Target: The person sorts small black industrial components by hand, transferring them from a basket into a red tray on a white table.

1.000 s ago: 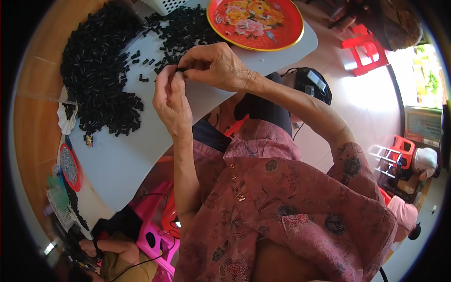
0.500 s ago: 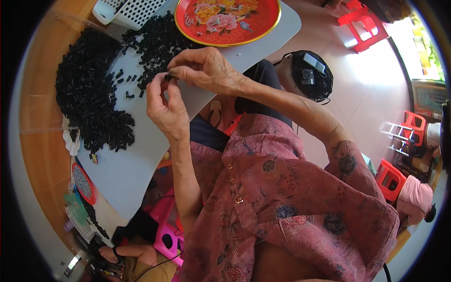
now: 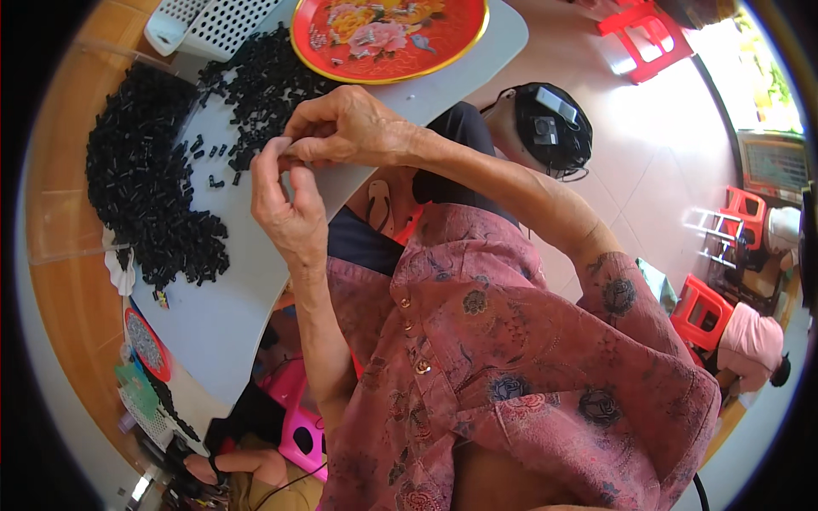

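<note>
Over the front edge of the table, my left hand (image 3: 288,209) and my right hand (image 3: 354,128) meet at the fingertips. The thumb and forefinger of each hand are pinched together. Between them the fingers cover nearly all of a small black plastic part. Just beyond the hands lies a scatter of small black plastic parts (image 3: 268,81), with a few loose ones to its left. A big heap of the same parts (image 3: 141,170) covers the left of the table. Behind my right hand is a red round tray (image 3: 388,64) with a flower print and small silvery pieces on it.
A white perforated basket (image 3: 226,30) stands at the table's far edge. On the left, a red dish (image 3: 146,343) holds grey pieces. A black bag (image 3: 554,128) with small devices on top is right of my knee. Red stools (image 3: 703,311) and another person (image 3: 751,341) are farther right.
The whole view has shifted, so the scene sits slightly farther left. My fingertips stay together; the black part that showed between them is now mostly hidden.
</note>
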Tool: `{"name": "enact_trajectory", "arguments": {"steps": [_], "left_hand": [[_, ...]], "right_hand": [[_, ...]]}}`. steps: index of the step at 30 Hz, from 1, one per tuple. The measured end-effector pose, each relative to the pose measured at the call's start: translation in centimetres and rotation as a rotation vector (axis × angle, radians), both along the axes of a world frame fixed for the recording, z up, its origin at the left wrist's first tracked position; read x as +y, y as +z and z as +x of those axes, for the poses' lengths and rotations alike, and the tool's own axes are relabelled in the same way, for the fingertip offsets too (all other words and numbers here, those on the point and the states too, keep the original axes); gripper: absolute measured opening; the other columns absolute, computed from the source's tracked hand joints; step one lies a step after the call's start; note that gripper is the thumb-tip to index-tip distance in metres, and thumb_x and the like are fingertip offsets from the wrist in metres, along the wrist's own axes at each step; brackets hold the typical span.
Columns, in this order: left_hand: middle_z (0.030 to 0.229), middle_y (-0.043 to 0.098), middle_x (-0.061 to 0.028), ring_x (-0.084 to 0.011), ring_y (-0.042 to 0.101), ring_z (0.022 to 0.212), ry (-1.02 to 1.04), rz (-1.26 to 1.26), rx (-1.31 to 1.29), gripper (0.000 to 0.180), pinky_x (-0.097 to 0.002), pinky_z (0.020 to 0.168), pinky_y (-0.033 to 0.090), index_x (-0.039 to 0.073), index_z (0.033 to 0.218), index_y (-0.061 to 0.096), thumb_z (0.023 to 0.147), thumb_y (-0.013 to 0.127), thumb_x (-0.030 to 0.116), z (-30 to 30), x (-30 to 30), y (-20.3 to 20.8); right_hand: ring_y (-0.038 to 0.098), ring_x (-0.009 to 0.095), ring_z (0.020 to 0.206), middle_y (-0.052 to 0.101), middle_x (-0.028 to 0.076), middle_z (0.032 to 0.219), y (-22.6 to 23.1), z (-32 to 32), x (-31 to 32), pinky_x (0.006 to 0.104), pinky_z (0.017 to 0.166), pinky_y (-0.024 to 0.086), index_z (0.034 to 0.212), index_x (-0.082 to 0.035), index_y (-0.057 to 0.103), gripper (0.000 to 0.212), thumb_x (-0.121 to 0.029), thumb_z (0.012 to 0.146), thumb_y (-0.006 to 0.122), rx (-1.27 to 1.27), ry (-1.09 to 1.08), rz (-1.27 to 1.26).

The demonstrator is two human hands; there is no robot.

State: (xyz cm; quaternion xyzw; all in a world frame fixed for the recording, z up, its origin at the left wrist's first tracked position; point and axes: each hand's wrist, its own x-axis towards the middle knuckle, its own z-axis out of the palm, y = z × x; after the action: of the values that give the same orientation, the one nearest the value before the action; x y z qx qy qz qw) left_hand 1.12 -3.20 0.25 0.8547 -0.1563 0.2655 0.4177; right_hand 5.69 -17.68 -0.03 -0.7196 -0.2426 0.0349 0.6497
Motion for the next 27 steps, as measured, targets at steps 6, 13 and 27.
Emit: {"name": "enact_trajectory", "arguments": {"steps": [6, 13, 27], "left_hand": [[0.077, 0.060, -0.0077, -0.0154, 0.056, 0.071, 0.017, -0.201, 0.113, 0.025, -0.0275, 0.066, 0.046, -0.001, 0.109, 0.056, 0.088, 0.043, 0.004, 0.3, 0.8, 0.5], [0.075, 0.060, -0.0045, -0.0100, 0.052, 0.069, 0.056, -0.243, 0.325, 0.023, -0.0250, 0.064, 0.043, -0.002, 0.097, 0.062, 0.092, 0.054, 0.018, -0.5, 0.7, 1.5], [0.068, 0.057, -0.0024, -0.0103, 0.050, 0.066, -0.008, -0.475, 0.488, 0.030, -0.0245, 0.066, 0.040, -0.002, 0.080, 0.060, 0.093, 0.047, 0.023, -1.0, 0.7, 0.3]], "right_hand": [[0.056, 0.005, 0.060, 0.061, 0.001, 0.067, 0.3, 0.0, -0.2, 0.0213, 0.057, 0.048, 0.094, -0.002, 0.067, 0.017, -0.016, 0.087, 0.063, 0.197, 0.065, 0.070], [0.053, 0.004, 0.060, 0.061, 0.001, 0.071, -0.3, -0.4, -0.1, 0.0213, 0.055, 0.044, 0.095, -0.003, 0.070, 0.016, -0.017, 0.089, 0.063, 0.141, -0.005, 0.152], [0.062, 0.031, 0.068, 0.064, 0.014, 0.075, 2.8, 4.9, -3.8, 0.0376, 0.065, 0.050, 0.090, -0.004, 0.067, 0.015, -0.009, 0.077, 0.061, -0.683, -0.340, -0.388]]}}
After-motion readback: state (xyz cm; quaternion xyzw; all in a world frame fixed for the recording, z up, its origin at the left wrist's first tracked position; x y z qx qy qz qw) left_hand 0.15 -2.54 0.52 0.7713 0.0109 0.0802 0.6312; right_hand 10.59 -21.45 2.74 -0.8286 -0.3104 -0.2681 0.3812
